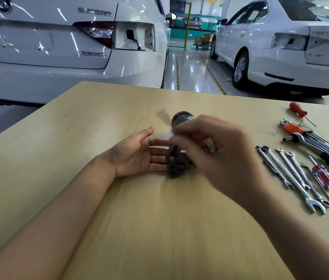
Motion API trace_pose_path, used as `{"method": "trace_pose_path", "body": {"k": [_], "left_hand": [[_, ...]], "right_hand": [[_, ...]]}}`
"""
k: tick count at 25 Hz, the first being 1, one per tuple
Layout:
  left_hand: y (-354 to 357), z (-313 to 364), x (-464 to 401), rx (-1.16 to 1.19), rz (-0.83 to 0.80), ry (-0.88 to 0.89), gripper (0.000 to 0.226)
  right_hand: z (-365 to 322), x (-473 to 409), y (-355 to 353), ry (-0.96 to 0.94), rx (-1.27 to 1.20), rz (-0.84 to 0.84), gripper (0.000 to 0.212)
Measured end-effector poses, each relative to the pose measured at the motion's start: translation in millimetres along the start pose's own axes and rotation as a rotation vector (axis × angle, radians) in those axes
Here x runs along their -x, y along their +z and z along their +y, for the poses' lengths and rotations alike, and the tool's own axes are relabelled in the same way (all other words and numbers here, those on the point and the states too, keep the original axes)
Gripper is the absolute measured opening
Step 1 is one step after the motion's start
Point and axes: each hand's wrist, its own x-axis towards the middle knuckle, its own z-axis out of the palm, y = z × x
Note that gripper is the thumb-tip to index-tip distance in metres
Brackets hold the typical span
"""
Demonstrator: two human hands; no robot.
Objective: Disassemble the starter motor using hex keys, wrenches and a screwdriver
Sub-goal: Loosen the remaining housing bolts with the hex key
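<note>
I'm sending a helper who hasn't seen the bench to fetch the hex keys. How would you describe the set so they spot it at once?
Go to the right end of the pale wooden table, where the tools lie. The set of dark metal hex keys in an orange plastic holder lies just nearer than the small red-handled screwdriver and beyond the row of silver combination wrenches. It alone has an orange clip with thin rods fanning out.

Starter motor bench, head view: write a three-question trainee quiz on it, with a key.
1. True or false: the left hand lies palm up, fingers straight, beside the starter motor.
2. Multiple choice: the combination wrenches lie (a) left of the motor, (b) right of the motor, (c) on the floor.
3. Fill in: the hex key set sits in an ___ holder.

Key: 1 true; 2 b; 3 orange. The right hand over the motor is too blurred to quiz on.
</note>
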Motion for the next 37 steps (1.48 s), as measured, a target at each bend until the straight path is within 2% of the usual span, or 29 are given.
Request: {"method": "trace_pose_path", "body": {"k": [1,3,5,6,12,37], "left_hand": [[-0.7,-0.5,-1.2,-0.009,0.004,-0.001,0.057],[-2.5,-1.1,-3.5,0.003,-0.002,-0.006,0.058],[-3.6,-0.8,-3.2,0.017,-0.012,-0.010,0.057],[-3.7,-1.1,-3.5,0.023,-0.018,-0.014,0.057],[-5.5,-1.4,-4.3,0.016,-0.032,-0.010,0.055],[-5.8,-0.7,-4.3,0.000,-0.024,0.004,0.054]], "right_hand": [[5.1,3.1,-6.5,0.168,-0.227,0.151,0.011],[14.2,6.3,-16.2,0.467,-0.541,0.300,0.009],[23.5,8.4,-20.1,0.652,-0.669,0.342,0.003],[26.7,8.9,-20.9,0.695,-0.699,0.360,0.007],[29.6,8.3,-15.3,0.713,-0.710,0.398,0.011],[32.9,8.0,-19.0,0.753,-0.732,0.342,0.008]]}}
